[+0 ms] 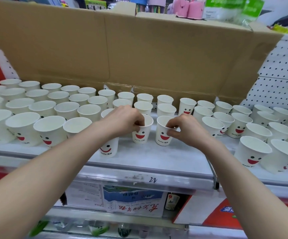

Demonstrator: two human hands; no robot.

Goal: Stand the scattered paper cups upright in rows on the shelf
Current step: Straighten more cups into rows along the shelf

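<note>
Rim pinch both sides: left hand (126, 119) pinches left cup (141, 133), right hand (184, 130) pinches right cup (163, 135), both upright mid-shelf (157, 157). I keep grip light, no crushing; align with neighbour cups (212, 125), bases flat, release straight up.

Both bare forearms reach forward from the lower corners, cross the front edge of the shelf (157, 157) and converge near its middle. The left hand (127, 118) is knuckles-up, wrist slightly bent, its fingers (139, 122) curled down to pinch the near rim of the left cup (140, 135). The right hand (186, 130), just beside it and apart from it, is turned inward, thumb and forefinger pinching the near rim of the right cup (163, 137), the other fingers tucked.
</note>
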